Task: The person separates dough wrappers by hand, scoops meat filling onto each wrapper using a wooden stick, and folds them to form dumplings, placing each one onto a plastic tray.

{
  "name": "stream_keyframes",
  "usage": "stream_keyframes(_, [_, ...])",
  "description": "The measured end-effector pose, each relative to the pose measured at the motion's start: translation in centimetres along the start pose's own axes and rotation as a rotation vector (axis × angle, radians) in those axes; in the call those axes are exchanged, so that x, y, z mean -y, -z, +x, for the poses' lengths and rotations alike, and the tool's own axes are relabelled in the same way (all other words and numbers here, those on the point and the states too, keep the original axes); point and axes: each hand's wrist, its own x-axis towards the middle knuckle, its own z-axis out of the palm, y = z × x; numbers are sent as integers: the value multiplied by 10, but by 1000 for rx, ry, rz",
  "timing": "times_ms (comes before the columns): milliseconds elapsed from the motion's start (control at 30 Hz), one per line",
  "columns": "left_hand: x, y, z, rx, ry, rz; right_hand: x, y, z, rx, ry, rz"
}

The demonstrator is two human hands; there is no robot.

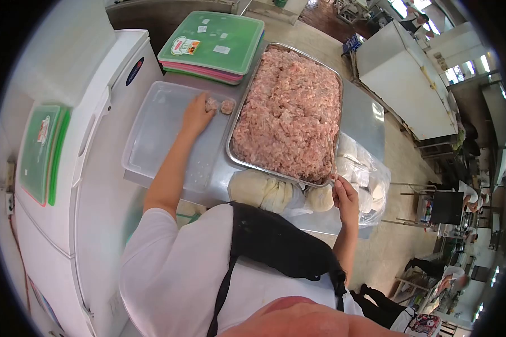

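A metal tray (229,147) heaped with ground meat (289,109) rests on the steel table. Left of it lies a translucent plastic tray (157,121) with a small dumpling (227,106) near its upper right corner. My left hand (198,115) is over that tray, its fingertips closed on a second dumpling (211,104) beside the first. My right hand (346,196) is at the metal tray's lower right corner, fingers pinched together; what they hold is too small to make out. Wrapped dough (261,190) lies below the metal tray, and a plastic bag of pale dough pieces (361,174) is at its right.
Stacked green and pink lids (213,42) stand behind the plastic tray. A white refrigerator (115,140) is close on the left, with more green lids (42,151) beside it. A large white chest (405,81) stands beyond the table. Several people are in the background at right.
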Motion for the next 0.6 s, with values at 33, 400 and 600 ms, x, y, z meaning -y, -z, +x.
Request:
stream_keyframes(33, [-8, 2, 0, 9, 14, -13, 2, -2, -1, -1, 8, 0])
stream_keyframes(400, [-13, 1, 4, 133, 43, 14, -4, -12, 0, 40, 32, -163])
stream_keyframes(600, [3, -13, 5, 118, -92, -78, 0, -19, 12, 3, 400, -567])
